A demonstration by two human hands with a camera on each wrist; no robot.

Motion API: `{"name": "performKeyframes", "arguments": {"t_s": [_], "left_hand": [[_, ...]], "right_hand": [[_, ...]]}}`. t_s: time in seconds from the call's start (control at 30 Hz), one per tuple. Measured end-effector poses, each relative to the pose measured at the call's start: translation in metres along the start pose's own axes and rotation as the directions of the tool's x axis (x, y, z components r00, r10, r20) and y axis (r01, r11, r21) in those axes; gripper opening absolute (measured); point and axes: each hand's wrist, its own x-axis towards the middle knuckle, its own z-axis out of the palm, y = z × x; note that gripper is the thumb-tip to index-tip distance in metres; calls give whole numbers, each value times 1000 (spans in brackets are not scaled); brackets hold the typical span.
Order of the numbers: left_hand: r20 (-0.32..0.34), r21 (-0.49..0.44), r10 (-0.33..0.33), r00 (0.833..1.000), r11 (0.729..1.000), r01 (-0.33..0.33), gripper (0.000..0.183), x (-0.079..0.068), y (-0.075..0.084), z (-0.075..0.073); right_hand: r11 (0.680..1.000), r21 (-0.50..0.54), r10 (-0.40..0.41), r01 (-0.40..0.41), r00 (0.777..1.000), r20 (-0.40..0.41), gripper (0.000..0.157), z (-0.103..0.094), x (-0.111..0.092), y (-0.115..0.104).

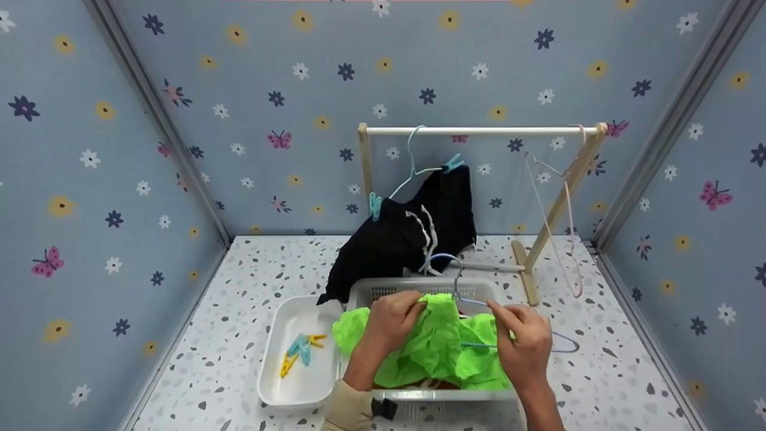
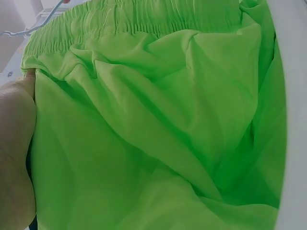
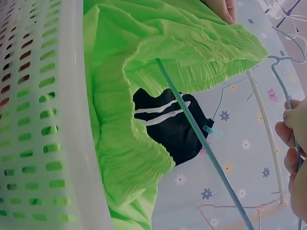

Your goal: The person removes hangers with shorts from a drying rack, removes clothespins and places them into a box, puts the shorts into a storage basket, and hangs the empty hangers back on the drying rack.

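Bright green elastic-waisted shorts (image 1: 440,341) lie bunched over a white perforated basket (image 1: 446,395). My left hand (image 1: 389,323) pinches their gathered waistband near the hanger's hook. With thumb and fingers my right hand (image 1: 526,341) holds the sloping arm of a blue hanger (image 3: 196,128). In the right wrist view, the hanger's lower bar runs into the waist opening, while its right end sticks out past my right hand. Green fabric fills most of the left wrist view, where the waistband (image 2: 144,19) shows along the top.
Behind the basket, a black garment (image 1: 395,233) with white cords hangs from a rack (image 1: 479,130), clipped to a light blue hanger. A pink hanger (image 1: 568,197) hangs at the rack's right. Left of the basket, a white tray (image 1: 275,341) holds yellow and blue clothespins (image 1: 302,347).
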Motion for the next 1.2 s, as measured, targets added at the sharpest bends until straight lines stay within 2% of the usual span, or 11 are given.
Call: {"name": "performKeyframes", "arguments": {"t_s": [0.2,0.37,0.5,0.67,0.83,1.07,1.2], "left_hand": [[121,-88,-45,992,995,55,19,0,-2,3],[194,-80,-99,976,990,116,19,-5,-5,6],[284,-54,-164,945,981,187,22,-10,-9,8],[376,-23,-254,891,959,283,24,-16,-15,7],[418,-26,-303,857,938,345,25,-22,-22,5],[433,-12,-346,832,921,389,26,-31,-28,5],[433,-9,-359,827,915,402,27,-34,-32,5]], "right_hand": [[999,4,36,-36,999,0,25,-8,-2,3],[998,-11,62,-62,998,14,28,-11,-6,5],[996,-29,85,-84,996,26,30,-14,-9,7],[994,-47,99,-98,995,16,30,-18,-9,11],[992,-74,104,-103,995,4,30,-23,-11,15],[985,-102,138,-136,990,12,32,-33,-16,17],[981,-104,169,-165,985,26,31,-39,-16,17]]}}
